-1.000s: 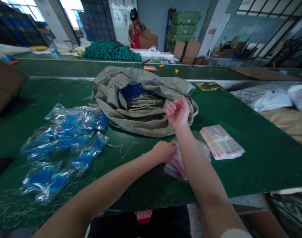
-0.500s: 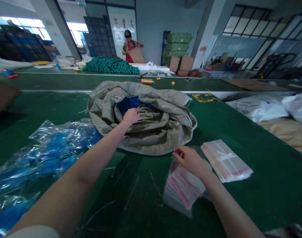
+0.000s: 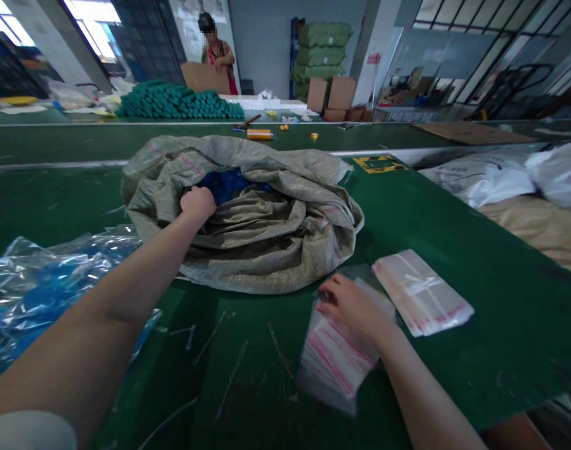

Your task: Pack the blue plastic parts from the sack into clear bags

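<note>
A crumpled grey-beige woven sack [image 3: 285,262] lies on the green table with its mouth open, and blue items [image 3: 224,184] show inside. At the left side of that mouth is my left hand [image 3: 198,203], its fingers curled closed; what they grip, if anything, is hidden. In front of the sack, my right hand [image 3: 353,306] bends its fingers over a loose fan of clear plastic bags [image 3: 334,356] with pink strips, pinching at the upper edge of a bag. Left of the sack, clear bags with blue contents [image 3: 45,294] lie heaped, partly behind my left forearm.
A bundled stack of clear bags [image 3: 421,290] lies to the right. White sacks [image 3: 482,181] stand beyond the table's right edge. On the far bench are a pile of green rolls [image 3: 182,103] and an orange cylinder [image 3: 259,134]. Behind it a person [image 3: 217,56] handles cardboard.
My left hand has moved left along the sack's mouth. My right hand has shifted slightly over the bags, its fingers more curled. The view has turned a little right and down.
</note>
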`<state>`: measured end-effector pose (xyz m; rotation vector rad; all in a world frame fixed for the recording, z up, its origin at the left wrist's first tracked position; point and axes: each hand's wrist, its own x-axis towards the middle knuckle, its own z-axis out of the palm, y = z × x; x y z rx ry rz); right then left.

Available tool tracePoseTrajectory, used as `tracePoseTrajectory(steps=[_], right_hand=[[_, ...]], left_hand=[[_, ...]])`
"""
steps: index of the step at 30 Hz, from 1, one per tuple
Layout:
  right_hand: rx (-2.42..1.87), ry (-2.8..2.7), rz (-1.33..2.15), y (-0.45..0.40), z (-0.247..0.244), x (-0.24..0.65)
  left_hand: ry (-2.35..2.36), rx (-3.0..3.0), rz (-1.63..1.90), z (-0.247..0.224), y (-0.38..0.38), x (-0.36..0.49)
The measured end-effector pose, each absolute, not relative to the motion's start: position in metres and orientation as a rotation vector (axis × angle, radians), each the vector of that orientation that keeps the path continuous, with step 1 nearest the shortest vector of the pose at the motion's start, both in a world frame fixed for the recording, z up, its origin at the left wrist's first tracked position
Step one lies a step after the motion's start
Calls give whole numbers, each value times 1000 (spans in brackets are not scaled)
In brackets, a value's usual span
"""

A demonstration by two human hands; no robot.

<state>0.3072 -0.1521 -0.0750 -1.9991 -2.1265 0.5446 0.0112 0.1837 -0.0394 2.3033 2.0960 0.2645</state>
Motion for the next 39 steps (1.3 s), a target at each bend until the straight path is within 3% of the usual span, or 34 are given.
tracePoseTrajectory(steps=[2,8,13,23,27,32,39], right_hand=[[-1976,-2126,524,-153,-78,307],[-1973,-2127,487,-151,-77,306],[-1988,-2196,420,-152,-68,301],[-1889,-2261,351,-164,-59,300],[-1799,-2105,146,-148,-61,295],[-1653,-2051,128,-102,-58,277],[-1740,-2205,244,-88,-46,268]], left_hand=[[2057,2392,366,-32,146,17],[958,2455,38,-25,-27,15],[871,2537,112,-44,-100,-8],[666,2213,425,-32,-67,-22],[762,2006,482,-46,-47,-20],[914,1723,639,-67,-3,-12],[907,2117,299,-47,-5,-8]])
